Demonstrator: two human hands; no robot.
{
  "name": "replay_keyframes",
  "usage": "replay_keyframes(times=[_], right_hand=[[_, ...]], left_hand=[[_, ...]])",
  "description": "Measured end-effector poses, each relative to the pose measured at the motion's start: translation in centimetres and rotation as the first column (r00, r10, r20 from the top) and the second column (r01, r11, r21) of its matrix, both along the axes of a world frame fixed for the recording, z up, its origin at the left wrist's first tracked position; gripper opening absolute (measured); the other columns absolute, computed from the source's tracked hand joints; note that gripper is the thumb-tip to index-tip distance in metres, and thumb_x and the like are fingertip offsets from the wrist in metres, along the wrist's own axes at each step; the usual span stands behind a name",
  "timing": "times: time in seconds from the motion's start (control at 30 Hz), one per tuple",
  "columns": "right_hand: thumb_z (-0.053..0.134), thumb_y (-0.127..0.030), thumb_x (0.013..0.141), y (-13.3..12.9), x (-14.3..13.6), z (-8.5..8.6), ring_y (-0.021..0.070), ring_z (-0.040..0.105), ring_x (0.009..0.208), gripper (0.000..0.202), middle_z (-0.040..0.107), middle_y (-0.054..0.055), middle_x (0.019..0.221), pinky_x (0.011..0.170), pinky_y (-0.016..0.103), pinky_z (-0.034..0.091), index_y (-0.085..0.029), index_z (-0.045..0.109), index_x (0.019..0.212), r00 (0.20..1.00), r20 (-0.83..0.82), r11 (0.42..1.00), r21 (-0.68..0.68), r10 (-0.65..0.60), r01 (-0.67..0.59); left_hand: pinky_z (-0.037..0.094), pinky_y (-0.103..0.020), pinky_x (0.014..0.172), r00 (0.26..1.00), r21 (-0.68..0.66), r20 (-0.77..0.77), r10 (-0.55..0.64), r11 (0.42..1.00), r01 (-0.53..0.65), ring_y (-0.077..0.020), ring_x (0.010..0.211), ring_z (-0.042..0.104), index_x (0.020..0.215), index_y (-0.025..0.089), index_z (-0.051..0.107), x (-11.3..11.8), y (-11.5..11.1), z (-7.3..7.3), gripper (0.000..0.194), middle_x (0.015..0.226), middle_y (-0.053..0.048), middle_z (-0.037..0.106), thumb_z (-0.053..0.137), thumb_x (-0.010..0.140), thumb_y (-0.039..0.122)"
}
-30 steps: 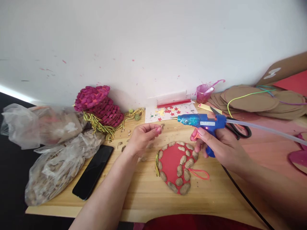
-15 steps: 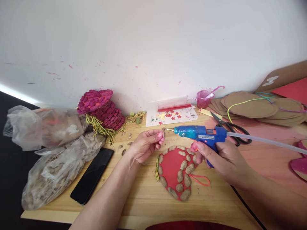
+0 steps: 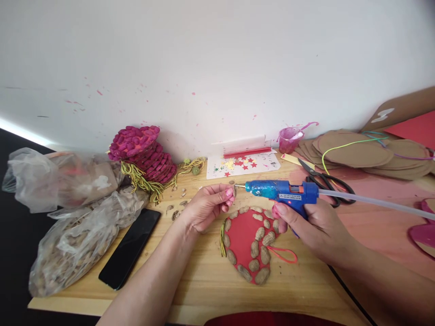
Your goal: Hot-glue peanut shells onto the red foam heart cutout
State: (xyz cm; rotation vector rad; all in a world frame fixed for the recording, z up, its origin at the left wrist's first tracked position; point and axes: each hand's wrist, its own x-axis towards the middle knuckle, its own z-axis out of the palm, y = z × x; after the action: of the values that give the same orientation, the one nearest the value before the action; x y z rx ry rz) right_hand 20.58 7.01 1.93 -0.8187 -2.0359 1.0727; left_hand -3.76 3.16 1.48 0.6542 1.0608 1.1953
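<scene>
My left hand [image 3: 210,204] pinches a small peanut shell [image 3: 235,191] between thumb and fingers. My right hand [image 3: 306,226] is wrapped round the handle of a blue glue gun [image 3: 272,189], whose metal nozzle points left and meets the shell. A clear glue stick [image 3: 367,198] sticks out of the gun's back. Below both hands lies a red heart-shaped piece [image 3: 241,240] edged with peanut shells, more of them running down its right part. Green-yellow yarn [image 3: 222,237] hangs at its left side and an orange loop [image 3: 283,254] at its right.
Plastic bags [image 3: 88,240] and a black phone [image 3: 130,249] lie left. Behind are a stack of magenta shell-covered pieces [image 3: 149,154], a paper with stars [image 3: 214,172] and a pink cup [image 3: 288,139]. Scissors [image 3: 322,179] and brown cut-outs [image 3: 353,149] are at right.
The glue gun in my right hand has shifted slightly left and down, its nozzle now at the shell. The shell in my left hand is turned and sits a little lower.
</scene>
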Motion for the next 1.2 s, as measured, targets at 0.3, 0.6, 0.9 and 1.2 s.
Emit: replay_keyframes(times=[0.3,0.6,0.9,1.2], right_hand=[[0.050,-0.039,0.099,0.08,0.21,-0.11,0.0157,0.057,0.061,0.036,0.062,0.000,0.063,0.060,0.032,0.043,-0.024,0.055,0.066,0.999,0.034,1.000,0.005,0.011,-0.011],[0.051,-0.038,0.098,0.20,0.08,-0.12,0.0163,0.059,0.061,0.036,0.063,0.000,0.062,0.062,0.032,0.045,-0.024,0.056,0.066,1.000,0.017,1.000,-0.005,0.014,-0.013],[0.052,-0.038,0.098,0.20,0.18,-0.35,0.0156,0.061,0.059,0.033,0.063,-0.001,0.061,0.060,0.031,0.047,-0.024,0.057,0.068,1.000,0.008,1.000,-0.001,-0.007,0.007],[0.052,-0.039,0.098,0.33,0.28,-0.35,0.0158,0.062,0.059,0.032,0.064,0.000,0.060,0.059,0.031,0.047,-0.024,0.057,0.069,0.999,0.035,0.999,0.027,-0.020,0.019]], left_hand=[[0.039,-0.014,0.050,1.000,0.002,0.009,0.002,1.000,-0.002,-0.0048,0.056,0.052,0.075,0.010,0.072,0.05,-0.05,0.01,0.029,0.065,-0.001,0.061,0.090,0.065,0.029],[0.038,-0.015,0.050,1.000,-0.009,-0.005,0.018,1.000,-0.018,-0.0054,0.056,0.053,0.074,0.010,0.072,0.07,-0.06,0.02,0.030,0.065,-0.002,0.062,0.091,0.063,0.031],[0.038,-0.015,0.050,1.000,-0.013,-0.006,0.020,1.000,-0.020,-0.0056,0.056,0.053,0.076,0.011,0.072,-0.07,-0.07,-0.05,0.031,0.064,-0.002,0.062,0.092,0.062,0.030],[0.038,-0.015,0.050,1.000,0.005,0.010,0.015,1.000,-0.015,-0.0053,0.056,0.053,0.075,0.011,0.072,-0.14,-0.07,0.00,0.029,0.065,-0.001,0.062,0.091,0.063,0.029]])
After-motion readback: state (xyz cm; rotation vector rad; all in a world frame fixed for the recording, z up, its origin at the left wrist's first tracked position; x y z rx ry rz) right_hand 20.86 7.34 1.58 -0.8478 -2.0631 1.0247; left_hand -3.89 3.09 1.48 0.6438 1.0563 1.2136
